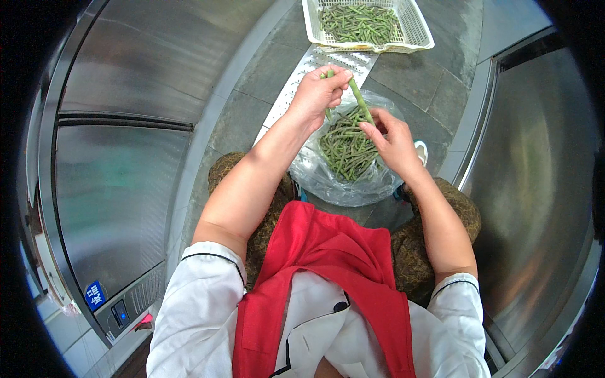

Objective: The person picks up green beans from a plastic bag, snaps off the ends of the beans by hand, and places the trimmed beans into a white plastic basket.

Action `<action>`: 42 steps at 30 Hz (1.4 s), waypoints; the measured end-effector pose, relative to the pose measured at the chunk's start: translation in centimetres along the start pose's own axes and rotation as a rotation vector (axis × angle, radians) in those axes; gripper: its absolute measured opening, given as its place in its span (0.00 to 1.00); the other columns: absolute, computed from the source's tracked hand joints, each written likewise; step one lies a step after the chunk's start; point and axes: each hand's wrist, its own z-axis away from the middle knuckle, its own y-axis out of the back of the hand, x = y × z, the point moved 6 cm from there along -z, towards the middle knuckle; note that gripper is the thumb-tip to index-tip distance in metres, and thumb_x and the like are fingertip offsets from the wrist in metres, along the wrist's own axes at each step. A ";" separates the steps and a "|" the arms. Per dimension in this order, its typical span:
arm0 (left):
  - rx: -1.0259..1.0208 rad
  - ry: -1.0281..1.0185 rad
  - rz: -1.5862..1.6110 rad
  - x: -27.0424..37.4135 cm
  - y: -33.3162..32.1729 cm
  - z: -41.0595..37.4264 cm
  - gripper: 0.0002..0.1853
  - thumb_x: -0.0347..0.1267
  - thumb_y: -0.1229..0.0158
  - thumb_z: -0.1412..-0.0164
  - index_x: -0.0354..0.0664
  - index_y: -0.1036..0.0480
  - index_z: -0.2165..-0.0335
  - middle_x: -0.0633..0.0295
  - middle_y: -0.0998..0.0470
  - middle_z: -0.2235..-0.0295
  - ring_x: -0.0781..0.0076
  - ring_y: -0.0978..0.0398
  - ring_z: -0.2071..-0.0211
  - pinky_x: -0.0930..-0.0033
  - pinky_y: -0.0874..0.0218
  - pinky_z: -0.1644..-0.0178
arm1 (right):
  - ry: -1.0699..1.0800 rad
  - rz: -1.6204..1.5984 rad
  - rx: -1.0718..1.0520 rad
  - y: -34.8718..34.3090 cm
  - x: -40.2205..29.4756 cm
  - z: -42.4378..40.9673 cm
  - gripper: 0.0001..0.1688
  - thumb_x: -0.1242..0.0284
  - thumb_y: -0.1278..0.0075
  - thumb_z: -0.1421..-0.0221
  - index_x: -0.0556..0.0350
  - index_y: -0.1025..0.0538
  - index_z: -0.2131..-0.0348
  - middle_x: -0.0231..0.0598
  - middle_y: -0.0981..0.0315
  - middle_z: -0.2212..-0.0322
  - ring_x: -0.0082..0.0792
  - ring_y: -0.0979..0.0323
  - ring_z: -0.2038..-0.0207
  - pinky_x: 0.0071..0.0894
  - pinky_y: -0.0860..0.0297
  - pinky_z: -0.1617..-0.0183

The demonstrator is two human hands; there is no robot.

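Note:
My left hand (321, 94) is closed on green bean pieces, its thumb and forefinger also pinching the upper end of a long green bean (360, 100). That bean slants down to my right hand (390, 137), whose thumb and fingers are around its lower end. Below both hands, a heap of long green beans (347, 153) lies in an opened clear plastic bag (352, 196) on the floor. Farther forward, a white plastic basket (312, 28) holds many short bean pieces (359, 23).
A perforated metal drain cover (288, 99) crosses the grey tiled floor (411, 78) under the basket and bag. Stainless steel cabinet doors stand at the left (118, 184) and right (534, 189). My knees (461, 208) flank the bag, with a white-rimmed shoe (420, 151) beside it.

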 end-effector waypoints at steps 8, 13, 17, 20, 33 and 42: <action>0.120 -0.018 -0.198 -2.6 -0.6 0.3 0.07 0.32 0.50 0.39 0.44 0.31 0.74 0.69 0.30 0.80 0.85 0.41 0.83 0.82 0.52 0.80 | 0.241 0.164 -0.100 -1.3 -2.9 1.2 0.08 0.72 0.54 0.45 0.60 0.33 0.72 0.52 0.32 0.76 0.56 0.32 0.71 0.48 0.37 0.68; -0.002 0.053 -0.442 -3.4 -1.3 0.4 0.07 0.30 0.50 0.40 0.42 0.32 0.74 0.69 0.31 0.81 0.84 0.38 0.80 0.80 0.47 0.75 | 0.241 0.106 -0.228 -1.9 -2.9 1.7 0.08 0.72 0.54 0.45 0.60 0.33 0.72 0.53 0.32 0.77 0.57 0.32 0.70 0.49 0.37 0.68; -0.106 0.075 -0.513 -4.9 -1.6 0.4 0.07 0.30 0.50 0.40 0.42 0.31 0.74 0.70 0.32 0.81 0.83 0.38 0.78 0.79 0.45 0.72 | 0.279 0.133 -0.295 -2.2 -2.9 1.9 0.09 0.72 0.54 0.45 0.60 0.34 0.72 0.54 0.32 0.77 0.58 0.32 0.70 0.50 0.38 0.68; -0.146 0.091 -0.548 -5.3 -1.8 0.5 0.07 0.30 0.50 0.40 0.42 0.31 0.75 0.70 0.32 0.81 0.83 0.38 0.78 0.79 0.45 0.72 | 0.299 0.126 -0.309 -2.2 -2.7 2.1 0.09 0.72 0.55 0.45 0.60 0.34 0.72 0.54 0.32 0.77 0.58 0.32 0.69 0.50 0.38 0.67; 0.161 0.045 -0.521 -3.4 0.4 -0.2 0.07 0.34 0.45 0.43 0.42 0.29 0.73 0.66 0.29 0.80 0.82 0.36 0.81 0.77 0.47 0.79 | 0.199 0.113 -0.030 0.5 -3.0 1.7 0.09 0.70 0.53 0.45 0.57 0.31 0.67 0.50 0.29 0.75 0.54 0.30 0.70 0.46 0.35 0.68; 0.072 -0.709 -1.201 2.6 -2.7 2.4 0.10 0.33 0.43 0.47 0.45 0.25 0.65 0.60 0.29 0.73 0.62 0.29 0.70 0.66 0.38 0.65 | 0.106 0.137 -0.036 3.3 -1.9 0.6 0.10 0.70 0.56 0.44 0.59 0.29 0.70 0.52 0.30 0.77 0.54 0.30 0.71 0.46 0.36 0.68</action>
